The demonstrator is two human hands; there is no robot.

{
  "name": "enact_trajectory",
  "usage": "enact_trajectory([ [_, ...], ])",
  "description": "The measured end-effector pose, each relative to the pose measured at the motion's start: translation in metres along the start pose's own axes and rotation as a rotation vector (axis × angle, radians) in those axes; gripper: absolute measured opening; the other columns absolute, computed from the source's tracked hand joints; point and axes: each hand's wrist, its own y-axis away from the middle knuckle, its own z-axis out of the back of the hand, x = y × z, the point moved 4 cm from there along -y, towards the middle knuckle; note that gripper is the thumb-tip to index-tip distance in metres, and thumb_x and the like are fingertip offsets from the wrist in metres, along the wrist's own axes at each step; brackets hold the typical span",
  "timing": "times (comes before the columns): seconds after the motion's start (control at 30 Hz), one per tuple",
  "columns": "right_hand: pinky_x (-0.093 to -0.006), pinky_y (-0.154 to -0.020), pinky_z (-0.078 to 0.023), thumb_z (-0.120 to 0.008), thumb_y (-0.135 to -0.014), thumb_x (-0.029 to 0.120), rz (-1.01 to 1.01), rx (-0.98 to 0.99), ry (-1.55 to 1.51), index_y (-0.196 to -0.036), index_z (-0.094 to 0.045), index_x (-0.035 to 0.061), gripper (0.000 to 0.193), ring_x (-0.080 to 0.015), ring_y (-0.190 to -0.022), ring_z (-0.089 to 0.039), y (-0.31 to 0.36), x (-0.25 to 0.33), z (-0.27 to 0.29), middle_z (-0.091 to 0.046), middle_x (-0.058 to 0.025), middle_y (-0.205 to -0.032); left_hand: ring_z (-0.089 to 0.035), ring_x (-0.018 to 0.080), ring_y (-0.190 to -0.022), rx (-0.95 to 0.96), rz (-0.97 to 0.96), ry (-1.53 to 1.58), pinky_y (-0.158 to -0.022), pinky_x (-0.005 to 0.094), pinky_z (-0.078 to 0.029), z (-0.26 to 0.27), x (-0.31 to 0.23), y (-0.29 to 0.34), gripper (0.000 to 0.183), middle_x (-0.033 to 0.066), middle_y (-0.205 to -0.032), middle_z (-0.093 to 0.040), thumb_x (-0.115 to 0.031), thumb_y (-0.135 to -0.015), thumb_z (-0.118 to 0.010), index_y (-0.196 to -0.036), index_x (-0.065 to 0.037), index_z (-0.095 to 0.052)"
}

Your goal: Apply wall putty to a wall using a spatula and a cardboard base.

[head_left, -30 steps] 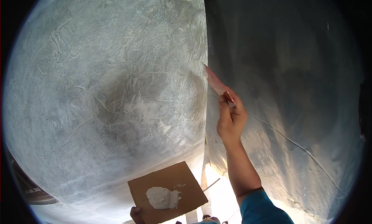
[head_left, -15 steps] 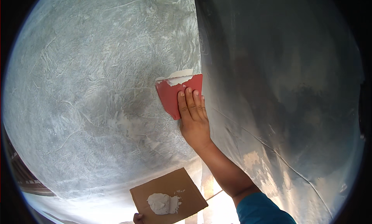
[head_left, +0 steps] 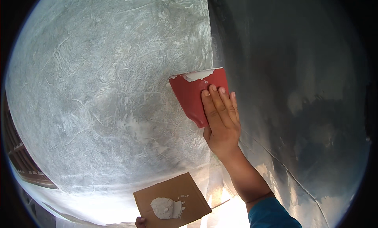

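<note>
My right hand (head_left: 223,123) grips a red putty spreader (head_left: 188,94), four fingers laid along its face and the thumb hidden behind. White putty (head_left: 199,75) clings to the spreader's wide upper edge. The blade overlaps the corner where the pale wall meets the darker one; whether it touches the wall I cannot tell. At the bottom my left hand (head_left: 140,222), only partly visible, holds a piece of brown cardboard (head_left: 191,186) by its lower left edge. A lump of white putty (head_left: 162,208) lies on the cardboard, smeared toward the right.
A grey, streaky plastered wall (head_left: 98,70) fills the left side. To the right stands a darker wall (head_left: 291,78) with a thin line or cord (head_left: 289,171) running down it. Brown slats (head_left: 29,165) show at the far left, and bright light comes from below.
My right hand and the spreader have shifted right, now overlapping the darker wall, and look larger. The view has also turned slightly. The cardboard in my left hand has barely moved.
</note>
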Motion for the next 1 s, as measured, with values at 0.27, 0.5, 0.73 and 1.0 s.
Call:
enact_trajectory([
  [0.27, -0.0503, -0.118, -0.033, -0.056, -0.084, -0.001, 0.033, 0.154, 0.066, -0.139, -0.059, 0.0091, 0.056, -0.0274, -0.141, -0.045, 0.093, -0.004, -0.047, -0.052, -0.0106, -0.149, -0.064, 0.0361, -0.106, 0.208, 0.048, 0.042, -0.095, 0.0491, -0.052, 0.058, -0.03, -0.014, 0.057, 0.0221, -0.126, -0.063, -0.021, -0.088, -0.052, -0.137, 0.008, -0.049],
  [0.5, -0.0512, -0.117, -0.034, -0.055, -0.082, -0.005, -0.014, 0.19, 0.009, -0.134, -0.063, 0.0039, 0.053, -0.0312, -0.137, -0.05, 0.12, 0.008, -0.011, -0.058, -0.0151, -0.142, -0.064, 0.0364, -0.107, 0.253, 0.161, 0.038, -0.095, 0.0489, -0.052, -0.017, -0.035, -0.006, 0.058, 0.0226, -0.127, -0.062, -0.02, -0.087, -0.053, -0.137, 0.009, -0.048],
  [0.73, -0.0484, -0.117, -0.035, -0.06, -0.08, -0.002, 0.089, 0.078, 0.081, -0.134, -0.063, 0.0087, 0.055, -0.0264, -0.134, -0.053, -0.002, 0.004, -0.025, -0.06, -0.0096, -0.14, -0.062, 0.0369, -0.111, 0.256, 0.292, 0.077, -0.098, 0.0489, -0.052, -0.013, -0.03, -0.005, 0.06, 0.0231, -0.129, -0.06, -0.018, -0.084, -0.056, -0.136, 0.01, -0.048],
  [1.0, -0.0514, -0.118, -0.031, -0.061, -0.079, -0.002, 0.024, 0.165, 0.055, -0.13, -0.066, 0.0059, 0.052, -0.0284, -0.133, -0.053, 0.102, -0.009, -0.019, -0.06, -0.0119, -0.14, -0.061, 0.0381, -0.115, -0.037, 0.068, -0.097, -0.099, 0.0502, -0.051, -0.023, -0.027, 0.003, 0.062, 0.0232, -0.132, -0.059, -0.017, -0.083, -0.055, -0.14, 0.008, -0.046],
])
